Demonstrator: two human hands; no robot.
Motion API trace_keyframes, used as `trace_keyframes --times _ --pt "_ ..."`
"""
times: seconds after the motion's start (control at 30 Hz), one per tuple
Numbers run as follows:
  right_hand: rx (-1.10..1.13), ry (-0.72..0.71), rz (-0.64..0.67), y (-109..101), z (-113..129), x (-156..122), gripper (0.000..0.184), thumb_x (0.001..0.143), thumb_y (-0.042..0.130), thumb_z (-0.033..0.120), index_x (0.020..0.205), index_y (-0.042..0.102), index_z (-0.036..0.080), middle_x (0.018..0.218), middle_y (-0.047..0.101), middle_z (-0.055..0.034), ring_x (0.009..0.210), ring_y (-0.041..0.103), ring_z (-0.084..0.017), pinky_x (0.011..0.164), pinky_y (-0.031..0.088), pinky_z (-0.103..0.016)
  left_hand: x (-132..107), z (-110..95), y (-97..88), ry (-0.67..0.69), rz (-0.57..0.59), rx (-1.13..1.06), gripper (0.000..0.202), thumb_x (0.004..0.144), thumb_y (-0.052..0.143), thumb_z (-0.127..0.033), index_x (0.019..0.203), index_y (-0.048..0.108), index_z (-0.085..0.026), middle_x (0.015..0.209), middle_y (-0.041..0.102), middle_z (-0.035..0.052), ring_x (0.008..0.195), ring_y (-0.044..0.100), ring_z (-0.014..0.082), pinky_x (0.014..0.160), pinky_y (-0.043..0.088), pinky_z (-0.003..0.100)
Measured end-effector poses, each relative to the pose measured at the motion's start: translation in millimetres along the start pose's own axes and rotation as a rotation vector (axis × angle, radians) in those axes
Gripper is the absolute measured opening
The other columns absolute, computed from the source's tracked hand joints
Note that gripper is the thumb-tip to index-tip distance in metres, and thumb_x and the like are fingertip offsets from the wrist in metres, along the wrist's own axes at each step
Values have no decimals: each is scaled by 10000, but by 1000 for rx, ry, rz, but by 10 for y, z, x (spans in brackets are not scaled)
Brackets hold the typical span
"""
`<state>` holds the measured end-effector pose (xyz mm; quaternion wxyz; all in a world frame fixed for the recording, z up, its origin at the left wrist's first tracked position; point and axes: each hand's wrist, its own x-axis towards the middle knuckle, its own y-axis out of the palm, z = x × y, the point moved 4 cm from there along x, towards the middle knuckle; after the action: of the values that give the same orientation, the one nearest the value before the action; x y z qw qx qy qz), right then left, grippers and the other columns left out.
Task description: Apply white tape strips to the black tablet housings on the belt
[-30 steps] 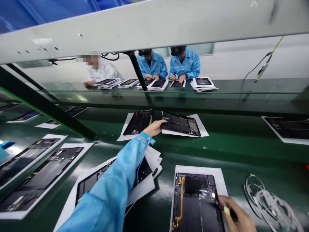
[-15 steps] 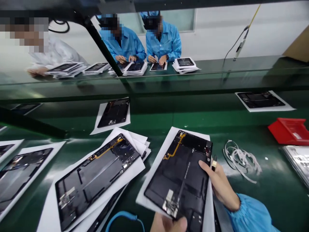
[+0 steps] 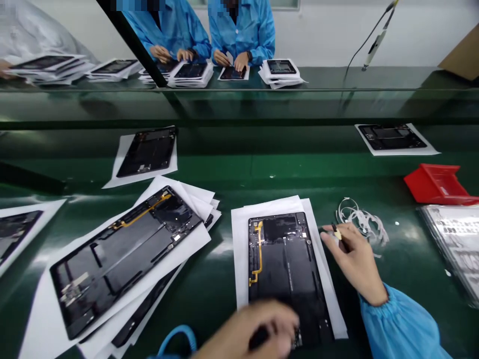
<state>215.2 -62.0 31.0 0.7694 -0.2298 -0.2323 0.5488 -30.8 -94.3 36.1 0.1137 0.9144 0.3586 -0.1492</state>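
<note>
An opened tablet housing [image 3: 280,264], black inside with an orange flex cable on its left, lies on white paper sheets [image 3: 239,234] in front of me. My left hand [image 3: 258,329] is over its lower end, fingers bent and smeared by motion; whether it holds anything is unclear. Just right of the sheets, my right hand [image 3: 355,262] pinches a small cream-and-black piece [image 3: 337,233], too small to name. Left of these, a second tablet housing [image 3: 129,259] with a similar orange cable rests slantwise on a stack of papers and other housings.
A coil of thin white cord [image 3: 362,219] lies beyond my right hand. Farther right are a red bin [image 3: 434,184] and a clear-covered tray [image 3: 454,239]. More housings on paper sit on the belt [image 3: 262,169]. Co-workers in blue sleeves [image 3: 243,35] work across it.
The tablet housing in front of me, gripped and tilted before, now lies straighter on its sheets. My right hand has moved off its edge to the right. The view has tipped down.
</note>
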Motion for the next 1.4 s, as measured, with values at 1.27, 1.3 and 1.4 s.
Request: trace_keyframes --times 1.27,1.3,1.4 --pt "436 22 -19 255 -184 43 114 843 710 292 794 682 193 759 686 -20 669 678 -157 613 575 -250 1205 -188 -265 286 -315 797 117 858 601 -108 785 617 -199 857 582 4 832 552 185 887 404 376" --pt "432 19 -30 249 -173 51 120 837 717 297 784 686 194 751 697 -20 671 685 -160 618 580 -252 1209 -198 -264 274 -317 789 123 847 610 -100 774 619 -198 848 580 0 826 554 183 884 406 374" --pt "412 -7 -4 265 -148 72 96 827 731 279 774 713 202 749 725 -21 701 703 -170 649 586 -254 1216 -221 -261 247 -320 764 135 816 639 -77 753 631 -197 834 571 -11 820 561 173 878 408 362"
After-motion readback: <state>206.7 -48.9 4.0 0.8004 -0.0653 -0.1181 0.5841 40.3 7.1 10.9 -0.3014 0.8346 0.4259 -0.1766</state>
